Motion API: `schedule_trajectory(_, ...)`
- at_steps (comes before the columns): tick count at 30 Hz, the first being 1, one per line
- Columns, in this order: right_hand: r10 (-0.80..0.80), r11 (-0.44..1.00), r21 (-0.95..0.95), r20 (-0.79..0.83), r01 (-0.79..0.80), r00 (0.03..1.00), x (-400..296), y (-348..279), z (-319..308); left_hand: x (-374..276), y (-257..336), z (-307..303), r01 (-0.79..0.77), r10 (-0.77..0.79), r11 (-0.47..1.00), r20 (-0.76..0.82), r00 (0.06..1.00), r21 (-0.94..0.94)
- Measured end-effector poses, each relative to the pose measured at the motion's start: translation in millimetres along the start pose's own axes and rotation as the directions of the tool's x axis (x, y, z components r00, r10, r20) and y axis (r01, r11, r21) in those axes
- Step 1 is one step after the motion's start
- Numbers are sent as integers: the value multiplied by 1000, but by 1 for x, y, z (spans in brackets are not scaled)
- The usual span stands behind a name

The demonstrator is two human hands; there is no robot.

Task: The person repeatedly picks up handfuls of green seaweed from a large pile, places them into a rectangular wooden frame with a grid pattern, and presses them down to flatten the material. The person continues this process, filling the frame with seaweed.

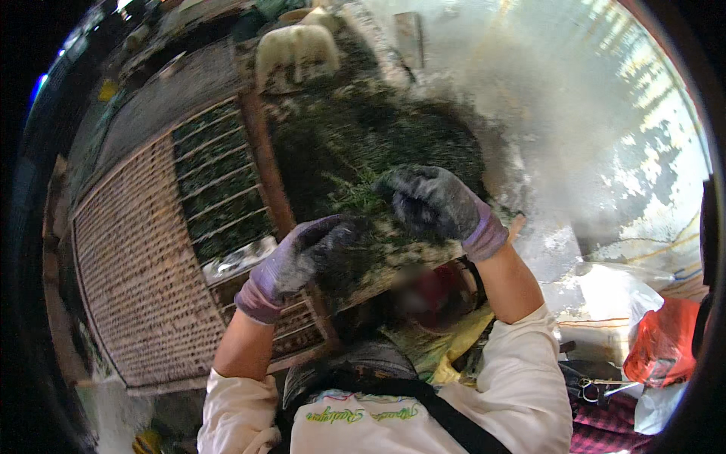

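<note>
My right hand (442,201), in a grey and purple work glove, has its fingers curled at one end of a bunch of green leafy sprigs (357,190). It is over a dark heap of plant material (374,130). My left hand (306,258) wears a matching glove and is lower and to the left. Its fingers bend inward towards the sprigs, but their tips blur into the dark heap, so I cannot tell whether they hold anything. Beside the left hand lies a slatted woven tray (144,261), with dark green leaves (218,176) showing between its slats.
A wooden bar (264,159) runs between the tray and the heap. A pale draped thing (298,54) stands behind the heap. To the right are a stained, peeling wall (567,130) and a red plastic bag (663,340). A reddish round container (442,295) sits below my hands.
</note>
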State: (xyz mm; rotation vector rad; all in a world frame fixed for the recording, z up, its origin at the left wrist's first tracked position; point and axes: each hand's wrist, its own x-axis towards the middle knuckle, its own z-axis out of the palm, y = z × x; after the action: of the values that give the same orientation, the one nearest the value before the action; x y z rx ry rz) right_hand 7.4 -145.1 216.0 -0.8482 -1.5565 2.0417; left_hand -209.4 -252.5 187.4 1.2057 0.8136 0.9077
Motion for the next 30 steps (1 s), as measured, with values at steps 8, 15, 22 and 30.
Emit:
schedule_trajectory(8, 299, 947, -28, 429, -319, 852, 73, 43, 215, -160, -17, -90, -384, 42, 834, -650, 759, -395)
schedule_trajectory(15, 657, 724, 64, 239, -687, 715, 174, 220, 253, -273, -160, -199, -469, -232, 630, -726, 647, -619)
schedule_trajectory(22, 506, 688, -486, -212, -539, 836, 171, 295, 161, -314, -247, -240, -320, -527, 401, -502, 686, -859)
schedule_trajectory(30, 217, 414, -908, 22, -72, 976, 173, 284, 136, -221, -204, -169, 552, 201, 416, -665, 719, 723)
